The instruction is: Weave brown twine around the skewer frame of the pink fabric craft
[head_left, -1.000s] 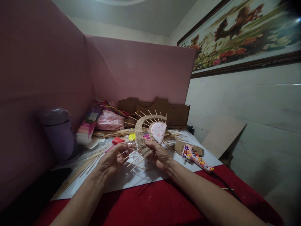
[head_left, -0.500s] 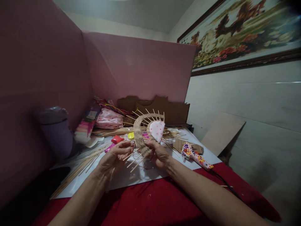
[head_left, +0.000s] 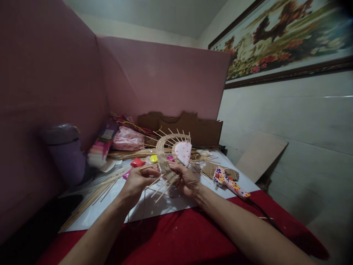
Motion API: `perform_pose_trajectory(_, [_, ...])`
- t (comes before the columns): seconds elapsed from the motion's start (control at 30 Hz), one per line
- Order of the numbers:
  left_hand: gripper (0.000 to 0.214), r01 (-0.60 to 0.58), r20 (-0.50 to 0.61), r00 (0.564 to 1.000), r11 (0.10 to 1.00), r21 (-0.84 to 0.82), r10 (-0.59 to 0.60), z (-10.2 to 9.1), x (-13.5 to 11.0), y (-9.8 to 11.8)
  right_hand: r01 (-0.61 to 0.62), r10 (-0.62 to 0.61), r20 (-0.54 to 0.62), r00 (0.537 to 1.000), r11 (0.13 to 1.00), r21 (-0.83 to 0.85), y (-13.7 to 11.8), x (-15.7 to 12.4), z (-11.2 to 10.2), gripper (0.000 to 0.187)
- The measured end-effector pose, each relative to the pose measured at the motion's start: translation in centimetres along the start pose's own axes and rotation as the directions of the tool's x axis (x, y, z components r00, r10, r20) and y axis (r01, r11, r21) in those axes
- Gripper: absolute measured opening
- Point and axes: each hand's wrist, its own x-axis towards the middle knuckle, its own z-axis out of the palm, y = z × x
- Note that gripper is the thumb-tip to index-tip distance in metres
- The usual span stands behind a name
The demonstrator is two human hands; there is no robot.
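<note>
I hold a half-round woven piece (head_left: 164, 154) of jute twine wound over thin wooden skewers, with a pink dotted fabric centre (head_left: 183, 152). My right hand (head_left: 186, 181) grips its lower edge, fingers curled round it. My left hand (head_left: 139, 181) is closed at the lower left of the weave, pinching among the skewer ends, and a thin strand of twine (head_left: 144, 198) hangs down from it. The skewers fan outward above and below the weave.
A white sheet (head_left: 154, 208) lies on a red cloth (head_left: 176, 239). A flower-patterned glue gun (head_left: 229, 183) lies to the right, loose skewers (head_left: 93, 191) to the left. A purple container (head_left: 66, 154), pink fabric (head_left: 127, 139), cardboard (head_left: 193, 127) and pink panels stand behind.
My left hand has closed in and turned toward the weave's lower left, drawing the twine strand with it. The right hand and the woven piece stay nearly in place.
</note>
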Motion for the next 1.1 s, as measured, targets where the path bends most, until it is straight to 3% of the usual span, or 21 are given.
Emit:
perform_pose_trajectory(0.23, [0.004,-0.039,0.043,0.998,0.998,0.057,0.037,0.1,-0.1,0.2,0.004,-0.004,0.024,1.000,1.000,-0.001,-0.1,0.2,-0.3,0.021])
perform_pose_trajectory(0.43, [0.008,0.059,0.055,0.997,0.998,0.023,-0.060,-0.1,-0.1,-0.2,0.004,-0.004,-0.010,1.000,1.000,-0.009,0.0,0.4,-0.6,0.022])
perform_pose_trajectory(0.67, [0.009,0.234,0.167,0.962,0.967,-0.100,-0.215,0.8,-0.9,1.1,0.029,-0.028,0.037,0.999,0.999,-0.036,0.1,0.2,-0.5,0.025])
perform_pose_trajectory(0.83, [0.011,0.317,0.141,0.945,0.934,-0.161,-0.297,1.3,-1.4,1.8,0.040,-0.040,0.016,0.999,0.999,-0.033,0.1,0.0,-0.2,0.026])
perform_pose_trajectory(1.0, [0.008,0.304,0.101,0.951,0.937,-0.169,-0.291,1.5,-1.4,1.4,0.049,-0.050,-0.017,0.999,0.997,-0.068,0.1,0.1,-0.2,0.026])
perform_pose_trajectory(1.1, [0.018,0.294,0.051,0.956,0.941,-0.165,-0.290,1.7,-1.3,1.0,0.047,-0.050,-0.046,0.998,0.997,-0.063,0.0,0.1,-0.2,0.027])
